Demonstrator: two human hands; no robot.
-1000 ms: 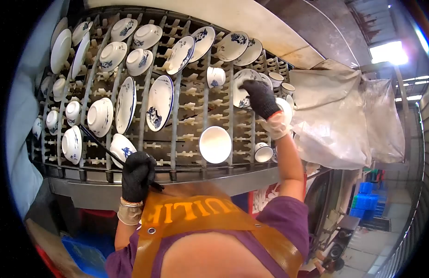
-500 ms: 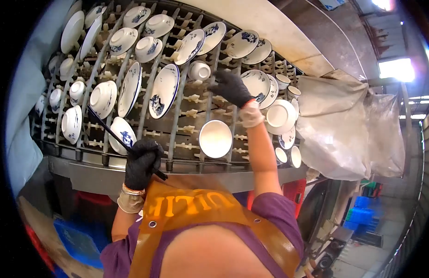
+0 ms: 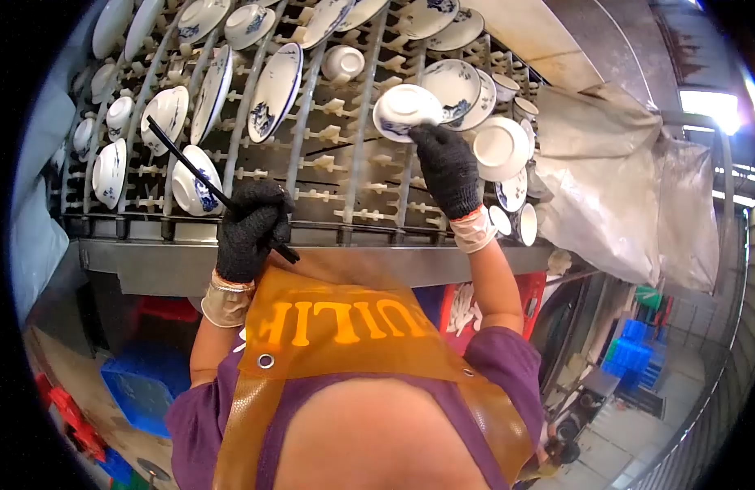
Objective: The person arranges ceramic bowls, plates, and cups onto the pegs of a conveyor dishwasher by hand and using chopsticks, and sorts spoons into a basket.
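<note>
Right hand, one, black-gloved: fingers narrowed on the rim of one bowl, base up, over the rack; whether it touches the rack, cannot tell. Left hand, one, black-gloved: closed round one black rod. Beyond the bowl: two plates, overlapping; one cup, base showing. Beyond the rod: two oval dishes. Apron, one, brown: orange lettering, inverted, not reliably legible. Changed since half a second ago: right hand, then without a bowl, now holds one; the mouth-up bowl at the rack's front is gone from there.
</note>
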